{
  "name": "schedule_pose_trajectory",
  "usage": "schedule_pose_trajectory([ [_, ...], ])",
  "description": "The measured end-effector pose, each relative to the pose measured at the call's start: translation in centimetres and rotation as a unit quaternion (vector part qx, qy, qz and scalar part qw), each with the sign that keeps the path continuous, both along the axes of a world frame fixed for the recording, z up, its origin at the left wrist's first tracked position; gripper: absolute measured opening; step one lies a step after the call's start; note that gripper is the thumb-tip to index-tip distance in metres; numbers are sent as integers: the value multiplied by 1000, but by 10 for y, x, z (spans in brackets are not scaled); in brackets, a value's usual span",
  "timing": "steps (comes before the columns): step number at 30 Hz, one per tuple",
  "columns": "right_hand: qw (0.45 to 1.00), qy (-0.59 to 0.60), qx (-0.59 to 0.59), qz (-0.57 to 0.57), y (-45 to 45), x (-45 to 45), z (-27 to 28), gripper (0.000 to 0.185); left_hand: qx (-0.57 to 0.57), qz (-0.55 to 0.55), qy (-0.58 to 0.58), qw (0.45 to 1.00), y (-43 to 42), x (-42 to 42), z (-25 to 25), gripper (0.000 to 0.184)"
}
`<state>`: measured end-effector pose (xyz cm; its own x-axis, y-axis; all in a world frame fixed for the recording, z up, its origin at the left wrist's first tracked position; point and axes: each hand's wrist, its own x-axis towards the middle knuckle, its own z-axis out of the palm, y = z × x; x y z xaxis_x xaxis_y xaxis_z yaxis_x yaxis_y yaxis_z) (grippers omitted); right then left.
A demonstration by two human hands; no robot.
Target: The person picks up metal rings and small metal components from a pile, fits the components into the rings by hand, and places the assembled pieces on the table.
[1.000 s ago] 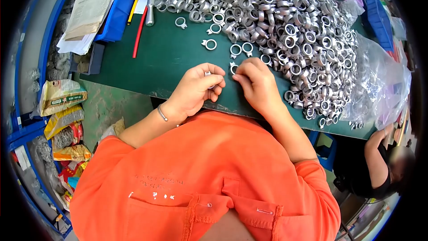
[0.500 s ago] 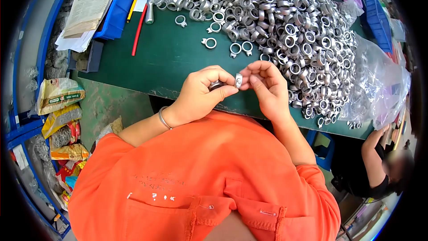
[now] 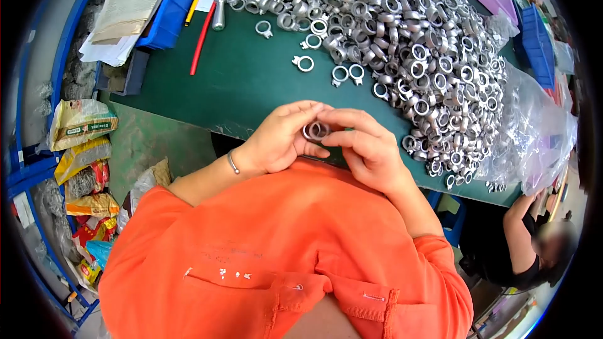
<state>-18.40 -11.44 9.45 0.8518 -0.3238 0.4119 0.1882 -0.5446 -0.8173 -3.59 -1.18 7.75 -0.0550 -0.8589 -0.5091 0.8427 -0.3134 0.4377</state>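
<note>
Near the table's front edge, my left hand (image 3: 279,137) is closed around a small grey metal ring (image 3: 308,130) with its round opening turned up. My right hand (image 3: 369,144) meets it from the other side, its fingertips bent and pinching at the ring's right side. A second round edge shows there, and I cannot tell whether it belongs to another ring. Beyond my hands, several loose rings with small lugs, such as one ring (image 3: 304,63), lie on the green tabletop (image 3: 239,81). Behind them rises a large heap of like metal rings (image 3: 402,31).
A red pencil (image 3: 202,37), a yellow pen (image 3: 194,6) and a metal-handled tool (image 3: 220,9) lie at the back left by a blue bin (image 3: 173,9). Clear plastic bags (image 3: 531,119) lie to the right. A person in black (image 3: 502,238) sits at the lower right.
My right hand has moved left and closed in on the ring with bent fingers. The ring has turned from edge-on to show its opening. The view has shifted slightly.
</note>
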Motion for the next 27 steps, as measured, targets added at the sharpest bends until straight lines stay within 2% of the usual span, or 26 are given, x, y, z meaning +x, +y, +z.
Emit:
schedule_pose_trajectory([
  [2,998,29,-35,-37,-6,6,0,29,16,-10,-16,1000,2,4,-5,19],
  [4,983,62,-110,-131,-18,14,-16,27,46,-6,-51,998,3,5,-5,15],
  [6,953,154,-171,-198,-24,26,-19,26,21,-25,-77,997,4,7,-5,13],
  [9,924,223,-236,-203,-31,31,-28,22,21,-3,-114,993,2,6,-1,12],
  [11,960,177,-129,-176,-33,30,-30,17,27,14,-136,990,2,7,0,12],
  [12,960,177,-129,-175,-31,29,-27,17,21,27,-151,988,2,7,0,12],
  [13,973,172,20,-155,-27,25,-23,15,15,40,-165,985,3,7,-1,12],
  [14,963,163,169,-133,-22,21,-21,14,17,38,-164,986,3,6,-1,12],
  [15,968,134,172,-123,-19,18,-21,14,-2,39,-173,984,2,6,0,11],
  [17,985,87,101,-105,-14,14,-17,15,-20,38,-181,982,1,6,4,11],
  [19,993,49,49,-93,-10,10,-20,16,-56,-21,-365,929,1,5,11,10],
  [20,993,51,51,-94,-8,7,-24,16,-54,-22,-364,930,1,4,9,10],
  [22,968,12,226,-104,-3,2,-31,19,-159,38,-533,830,0,2,3,10],
  [23,938,26,333,-93,-4,0,-25,22,-171,33,-549,818,0,4,5,10],
  [24,920,41,375,-104,-5,0,-20,25,-171,32,-547,819,0,3,7,10],
  [27,903,55,425,-36,-12,-5,-13,23,-192,47,-576,793,-2,2,8,10],
])
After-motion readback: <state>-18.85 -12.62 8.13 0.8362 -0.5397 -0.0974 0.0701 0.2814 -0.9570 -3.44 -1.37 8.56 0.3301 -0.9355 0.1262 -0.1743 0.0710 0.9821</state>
